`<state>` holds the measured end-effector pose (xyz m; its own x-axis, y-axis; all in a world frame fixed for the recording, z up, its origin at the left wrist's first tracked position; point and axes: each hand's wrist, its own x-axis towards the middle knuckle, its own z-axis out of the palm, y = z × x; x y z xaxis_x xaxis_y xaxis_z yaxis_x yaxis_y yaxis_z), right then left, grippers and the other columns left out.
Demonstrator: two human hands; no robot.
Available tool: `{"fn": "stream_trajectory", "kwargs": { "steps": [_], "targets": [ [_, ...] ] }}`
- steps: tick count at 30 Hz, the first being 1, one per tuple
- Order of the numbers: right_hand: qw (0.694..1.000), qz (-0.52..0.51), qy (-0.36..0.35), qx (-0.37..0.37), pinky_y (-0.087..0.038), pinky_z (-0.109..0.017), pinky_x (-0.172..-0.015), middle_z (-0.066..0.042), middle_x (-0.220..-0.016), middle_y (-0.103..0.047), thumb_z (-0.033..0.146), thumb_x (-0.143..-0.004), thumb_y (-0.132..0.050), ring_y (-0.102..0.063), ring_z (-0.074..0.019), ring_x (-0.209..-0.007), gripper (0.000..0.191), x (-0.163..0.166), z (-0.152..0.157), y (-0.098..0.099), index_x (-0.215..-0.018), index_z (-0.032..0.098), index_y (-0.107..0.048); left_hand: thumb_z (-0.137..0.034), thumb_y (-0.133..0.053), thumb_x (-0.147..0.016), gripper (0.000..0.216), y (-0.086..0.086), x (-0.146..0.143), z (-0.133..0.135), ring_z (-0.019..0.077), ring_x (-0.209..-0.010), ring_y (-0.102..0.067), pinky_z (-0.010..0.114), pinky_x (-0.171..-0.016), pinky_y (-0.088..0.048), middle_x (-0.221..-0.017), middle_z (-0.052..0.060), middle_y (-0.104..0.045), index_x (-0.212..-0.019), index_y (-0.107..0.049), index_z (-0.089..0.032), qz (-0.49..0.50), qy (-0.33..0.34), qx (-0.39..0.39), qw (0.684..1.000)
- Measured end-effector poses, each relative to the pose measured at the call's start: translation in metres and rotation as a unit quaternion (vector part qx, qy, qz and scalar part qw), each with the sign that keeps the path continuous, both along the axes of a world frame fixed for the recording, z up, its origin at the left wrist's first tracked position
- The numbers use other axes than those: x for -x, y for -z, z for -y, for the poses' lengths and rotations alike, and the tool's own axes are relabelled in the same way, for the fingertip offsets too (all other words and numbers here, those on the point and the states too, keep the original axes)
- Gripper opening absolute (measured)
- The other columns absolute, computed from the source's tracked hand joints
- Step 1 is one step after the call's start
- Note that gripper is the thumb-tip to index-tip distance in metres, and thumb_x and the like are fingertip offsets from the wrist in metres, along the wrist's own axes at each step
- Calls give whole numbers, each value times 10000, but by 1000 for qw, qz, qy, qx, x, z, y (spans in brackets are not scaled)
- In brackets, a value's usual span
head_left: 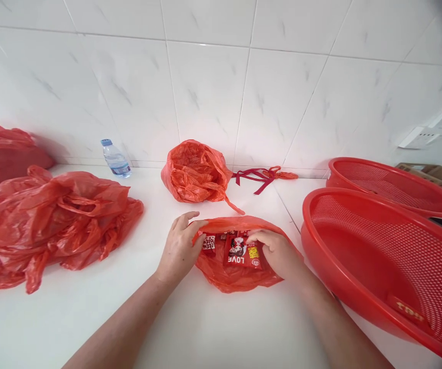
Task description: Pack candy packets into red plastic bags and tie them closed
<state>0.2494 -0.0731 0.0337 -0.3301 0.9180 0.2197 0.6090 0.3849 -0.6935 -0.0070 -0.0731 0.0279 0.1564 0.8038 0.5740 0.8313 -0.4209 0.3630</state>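
A red plastic bag lies on the white table in front of me with its mouth spread. Inside it are several small red printed packets; the foremost packet reads "LOVE" and shows a cartoon figure. My left hand is at the bag's left rim, the film between its thumb and fingers, some fingers stretched out. On the right side, my right hand has curled fingers at the rim, their tips reaching inside near the packets. The fingers of both hands are partly hidden by the film and each other.
Behind the bag stands another red plastic bag stuffed with bags. A heap of red bags lies left, near a water bottle. Dark red ribbon lies by the tiled wall. Two red baskets fill the right side.
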Motion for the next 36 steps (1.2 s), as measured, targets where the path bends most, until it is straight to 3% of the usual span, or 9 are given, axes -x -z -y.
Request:
{"fn": "stream_trajectory", "kwargs": {
  "steps": [3,8,20,25,29,34,36],
  "targets": [
    [1000,-11,13,-9,-491,-300,-790,14,-979,-666,135,-835,-417,-613,-150,-904,265,7,2,-3,-920,263,-632,-153,-473,-845,285,1,-1,1,198,-993,-566,342,-846,-485,-1119,60,-558,-1074,-613,-247,51,12,34,998],
    [999,-5,-26,-28,-453,-342,-912,-13,-1047,-666,196,-818,-551,-581,-176,-1026,223,18,6,-4,-1005,261,-652,-202,-482,-857,230,0,-3,2,151,-799,-599,275,-729,-489,-886,15,-612,-1054,-595,-233,123,-4,41,992],
    [995,51,-32,-82,-444,-426,-936,-36,-1079,-644,96,-742,-610,-545,-215,-1074,333,24,4,11,-1035,250,-646,-275,-542,-829,127,-5,-5,5,135,-704,-595,238,-658,-468,-813,10,-662,-880,-632,-200,184,-38,50,981],
    [992,53,-33,-109,-470,-400,-871,-23,-990,-645,13,-750,-551,-557,-198,-976,352,31,8,15,-1006,244,-619,-305,-548,-823,134,-6,-6,6,100,-559,-512,206,-552,-417,-659,-35,-605,-871,-628,-209,214,-64,92,970],
    [988,39,-30,-145,-482,-395,-844,-25,-953,-651,20,-788,-513,-572,-200,-945,317,34,9,15,-994,242,-609,-322,-540,-824,141,-6,-8,7,88,-515,-456,196,-510,-376,-585,-56,-542,-856,-619,-210,228,-68,104,966],
    [981,-7,29,-194,-456,-428,-928,-38,-1135,-625,134,-858,-508,-538,-216,-1084,341,34,7,13,-1170,266,-546,-339,-535,-821,160,-8,-8,7,91,-514,-455,197,-503,-367,-579,-56,-534,-860,-621,-210,231,-69,105,965],
    [978,2,23,-206,-448,-431,-934,-39,-1126,-626,149,-857,-519,-530,-220,-1087,315,37,8,11,-1147,263,-563,-344,-536,-819,165,-8,-8,7,94,-518,-462,200,-506,-371,-578,-55,-535,-864,-623,-210,232,-66,108,965]
  ]
}}
